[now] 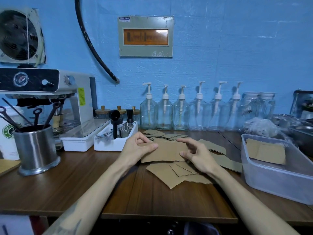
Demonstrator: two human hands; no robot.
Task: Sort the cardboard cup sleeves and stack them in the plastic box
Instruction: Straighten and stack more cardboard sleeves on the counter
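Your left hand pinches the left end of a flat cardboard sleeve at the centre of the frame, thumb lying across its top face and the other fingers curled behind. Your right hand holds the sleeve's right end, thumb pressed on the lower edge, forefinger stretched along the top edge, the remaining fingers loosely curled. The sleeve sits just above a loose heap of sleeves spread on the wooden table; more lie behind your hands, near the row of clear pump bottles against the blue wall. At the right edge of the frame stands the plastic box, with a few sleeves lying flat inside it. A steel utensil cup stands at lower left, before the espresso machine.
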